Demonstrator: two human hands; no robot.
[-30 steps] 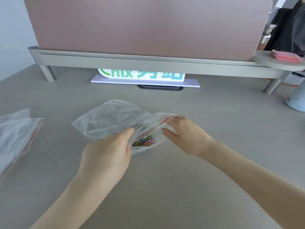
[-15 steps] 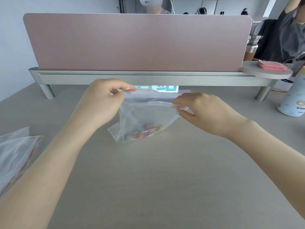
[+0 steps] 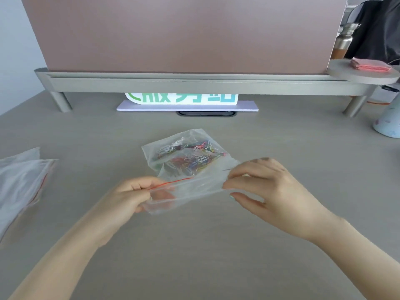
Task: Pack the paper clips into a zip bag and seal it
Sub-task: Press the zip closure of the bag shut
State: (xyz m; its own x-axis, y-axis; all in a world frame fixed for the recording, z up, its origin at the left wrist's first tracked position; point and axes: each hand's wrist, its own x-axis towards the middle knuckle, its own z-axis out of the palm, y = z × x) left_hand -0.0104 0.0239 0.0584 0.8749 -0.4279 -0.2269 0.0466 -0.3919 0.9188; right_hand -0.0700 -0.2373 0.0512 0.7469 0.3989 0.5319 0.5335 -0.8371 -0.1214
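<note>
The left hand [image 3: 132, 194] pinches the left end of the zip bag [image 3: 190, 169] at its red-lined mouth, while the right hand [image 3: 268, 191] holds the mouth's right end between thumb and curled fingers. The bag lies near the middle of the table [image 3: 194, 245], its mouth toward the near edge and the coloured paper clips [image 3: 190, 158] heaped in its far end. More clear bags [image 3: 19, 180] lie at the table's left edge.

Background stuff on the table [image 3: 194, 245]

Pink divider panel [image 3: 184, 33] at the back, green-lettered sign [image 3: 183, 98] under its rail, spare clear bags [image 3: 19, 180] far left, steel bottle [image 3: 344, 40] far right.
</note>
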